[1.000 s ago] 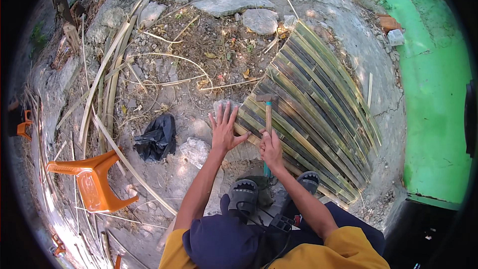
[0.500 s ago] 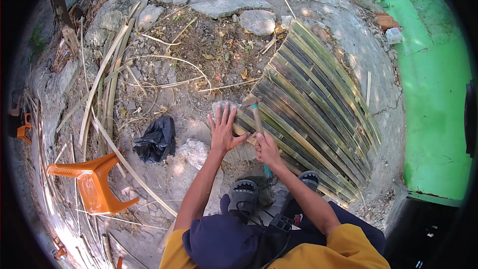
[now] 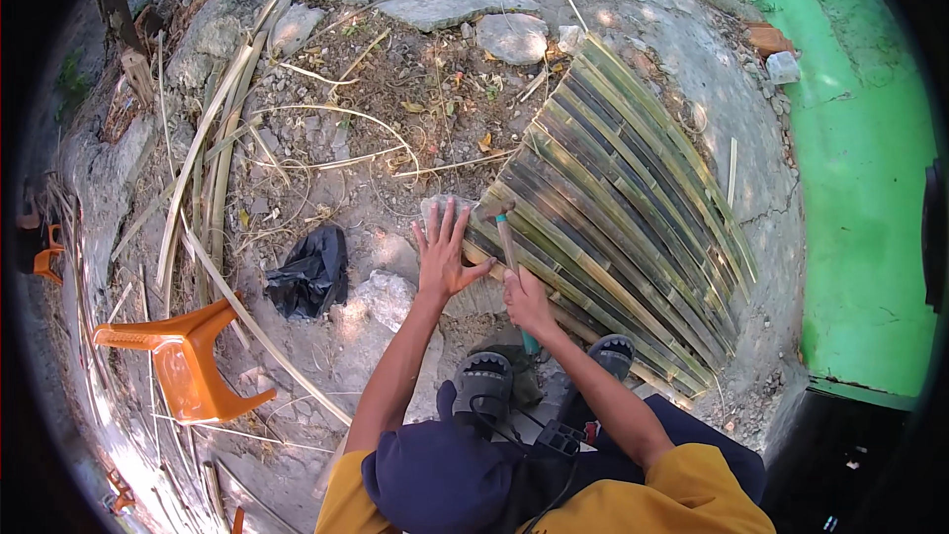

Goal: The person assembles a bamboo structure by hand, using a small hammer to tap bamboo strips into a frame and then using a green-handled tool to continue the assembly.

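Note:
My right hand (image 3: 527, 303) is closed round the handle of a hammer (image 3: 507, 239), whose metal head is over the near-left ends of the bamboo slats. My left hand (image 3: 445, 259) lies with fingers spread, its fingertips by a flat grey stone and its thumb against the end of a bamboo slat just left of the hammer. The split bamboo slats (image 3: 623, 208) lie side by side in a fan-shaped panel, green and dark brown, stretching off to the right. Whether a nail is under the hammer head cannot be seen.
An orange plastic stool (image 3: 193, 366) lies tipped over at the left, near a black plastic bag (image 3: 309, 274). Loose bamboo strips (image 3: 213, 173) and stones (image 3: 511, 39) are scattered beyond. My sandalled feet (image 3: 484, 381) are close to the panel. A green surface (image 3: 865, 178) runs along the right.
The hammer and my right hand have shifted slightly left and toward me, and the hammer head has turned a little. My left hand stays in place.

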`<state>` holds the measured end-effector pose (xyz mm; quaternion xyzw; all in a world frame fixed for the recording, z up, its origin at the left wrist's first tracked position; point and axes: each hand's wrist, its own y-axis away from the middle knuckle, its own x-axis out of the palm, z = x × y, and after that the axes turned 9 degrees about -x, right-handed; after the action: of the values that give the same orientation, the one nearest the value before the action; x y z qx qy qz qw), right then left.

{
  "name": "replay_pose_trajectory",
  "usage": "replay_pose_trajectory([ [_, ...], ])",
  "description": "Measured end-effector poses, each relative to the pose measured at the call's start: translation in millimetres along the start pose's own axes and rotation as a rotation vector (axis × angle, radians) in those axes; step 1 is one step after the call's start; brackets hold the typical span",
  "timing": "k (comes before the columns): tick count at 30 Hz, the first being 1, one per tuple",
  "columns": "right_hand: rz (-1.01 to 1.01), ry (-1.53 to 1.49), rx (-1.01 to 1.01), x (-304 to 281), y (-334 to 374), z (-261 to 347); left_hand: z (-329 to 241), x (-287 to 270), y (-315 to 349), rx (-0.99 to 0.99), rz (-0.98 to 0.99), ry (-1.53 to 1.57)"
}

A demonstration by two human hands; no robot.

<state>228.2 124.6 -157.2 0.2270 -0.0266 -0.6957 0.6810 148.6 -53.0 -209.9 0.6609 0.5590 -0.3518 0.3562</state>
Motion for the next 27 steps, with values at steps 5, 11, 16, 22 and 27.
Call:
replay_pose_trajectory([
  [5, -0.07, 0.002, -0.061, -16.5, -6.1, 7.6, 3.3, -0.1, 1.0, 0.001, 0.014, -0.041],
  [11, 0.023, 0.173, -0.122, -15.6, -8.9, 6.6, -0.6, 0.0, 0.8, 0.012, -0.015, -0.017],
  [16, -0.135, 0.076, -0.145, -18.0, -12.2, 30.4, 1.3, -0.4, 2.1, -0.008, 0.003, -0.008],
  [22, 0.05, 0.188, -0.159, -26.0, -8.7, 3.1, -2.1, 1.6, -0.7, 0.009, 0.014, -0.005],
  [27, -0.098, 0.152, -0.171, -28.8, -14.2, 34.8, 6.9, 0.1, 0.0, -0.008, 0.004, -0.031],
])
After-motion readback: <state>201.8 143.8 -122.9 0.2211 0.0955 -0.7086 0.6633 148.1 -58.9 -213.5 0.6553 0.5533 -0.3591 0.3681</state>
